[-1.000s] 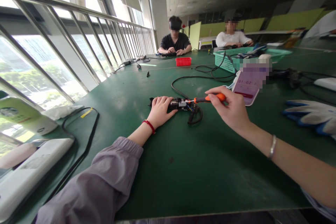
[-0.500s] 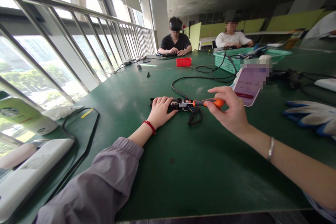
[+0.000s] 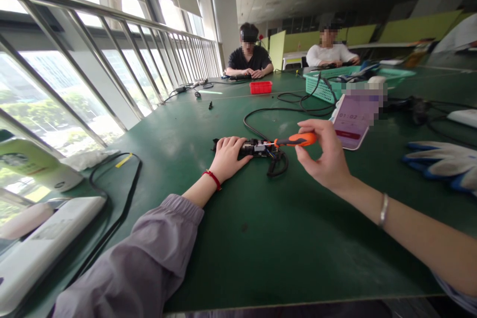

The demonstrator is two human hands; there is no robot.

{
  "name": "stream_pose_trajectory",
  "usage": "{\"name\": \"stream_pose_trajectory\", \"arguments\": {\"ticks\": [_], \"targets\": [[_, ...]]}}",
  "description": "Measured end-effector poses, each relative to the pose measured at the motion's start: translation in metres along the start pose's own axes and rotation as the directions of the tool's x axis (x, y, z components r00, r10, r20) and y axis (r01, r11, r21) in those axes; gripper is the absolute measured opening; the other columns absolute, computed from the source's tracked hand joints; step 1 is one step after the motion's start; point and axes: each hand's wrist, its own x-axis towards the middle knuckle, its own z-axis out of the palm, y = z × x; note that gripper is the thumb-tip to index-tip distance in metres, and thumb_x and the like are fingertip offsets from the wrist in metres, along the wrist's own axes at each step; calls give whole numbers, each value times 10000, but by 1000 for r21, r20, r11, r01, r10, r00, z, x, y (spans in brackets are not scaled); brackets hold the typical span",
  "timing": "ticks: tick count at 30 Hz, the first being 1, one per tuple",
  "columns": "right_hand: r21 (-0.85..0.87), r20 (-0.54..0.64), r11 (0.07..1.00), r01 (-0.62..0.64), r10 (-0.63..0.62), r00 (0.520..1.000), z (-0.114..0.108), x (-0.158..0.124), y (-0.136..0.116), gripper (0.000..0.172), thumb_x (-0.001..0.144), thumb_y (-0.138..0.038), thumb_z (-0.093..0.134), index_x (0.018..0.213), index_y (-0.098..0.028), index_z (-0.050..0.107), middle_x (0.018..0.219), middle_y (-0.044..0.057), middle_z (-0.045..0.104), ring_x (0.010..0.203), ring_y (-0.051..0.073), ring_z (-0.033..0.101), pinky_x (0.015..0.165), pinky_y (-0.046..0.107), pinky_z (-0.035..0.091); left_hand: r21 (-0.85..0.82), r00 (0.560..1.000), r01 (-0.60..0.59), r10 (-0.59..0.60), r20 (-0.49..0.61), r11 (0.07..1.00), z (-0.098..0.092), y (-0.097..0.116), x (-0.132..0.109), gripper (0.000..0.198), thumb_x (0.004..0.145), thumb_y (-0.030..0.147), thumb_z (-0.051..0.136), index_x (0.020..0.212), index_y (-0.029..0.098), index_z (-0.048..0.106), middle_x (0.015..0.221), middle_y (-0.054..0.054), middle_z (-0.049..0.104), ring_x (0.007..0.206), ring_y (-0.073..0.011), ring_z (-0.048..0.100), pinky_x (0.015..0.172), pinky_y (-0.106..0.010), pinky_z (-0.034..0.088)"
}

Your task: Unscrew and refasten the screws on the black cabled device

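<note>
**Green desk by a bright railing, screwdriver set to a black device**

Windows and a steel railing run along the left of the green desk; two people sit at its far end, one in black, one in white.

Near the middle of the desk, the device lies on its side: a long dark body, its right part exposed, showing a pale block and thin blue and yellow wires. A black loop hangs off its right end onto the desk, and a black cable curves away behind it. The screwdriver, orange and dark grey, lies almost level, its bright shaft reaching to the exposed part; whether the tip sits in a screw is too small to tell.

Beyond, the red box shows mainly its walls; its contents cannot be made out. The green basket holds a jumble of dark and blue pieces. Before it leans a phone with a purple screen; gloves lie on the far right.

The left hand drapes palm down over the device's left part, gripping it with fingers across the top and thumb along the near side. The right hand loosely holds the screwdriver's handle end, thumb low, forefinger raised, wrist bent.
</note>
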Motion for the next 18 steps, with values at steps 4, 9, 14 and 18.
{"name": "stream_pose_trajectory", "arguments": {"ticks": [4,9,14,18], "targets": [[-80,102,984,-159,167,981,-1,2,-3,206,800,-336,567,964,-214,541,680,-17,570,543,119,523,507,239,404,-6,1000,5,-5,6,1000,-1,1,0,443,838,433,529,1209,191,514,1162,-85,560,1108,-266,461,1026,-425,276],[-49,89,975,-215,219,972,-3,3,-4,152,816,-315,543,926,-215,571,603,-33,517,508,109,488,491,238,367,-8,1000,0,0,-2,1000,0,0,0,433,840,435,521,1209,208,508,1163,-80,557,1107,-265,458,1026,-428,273],[88,91,960,-265,257,962,-1,3,-4,386,767,-295,592,1125,-222,467,739,-22,545,559,121,526,509,247,423,-3,1000,0,0,0,1000,0,0,0,436,843,428,519,1210,193,506,1164,-87,556,1106,-266,456,1026,-426,273],[22,132,943,-332,327,936,-2,2,-5,200,828,-362,535,953,-208,566,551,-63,430,419,87,418,426,228,328,-2,1000,0,0,9,1000,0,0,0,443,842,432,519,1212,188,506,1175,-88,550,1109,-265,455,1027,-424,272]]}}
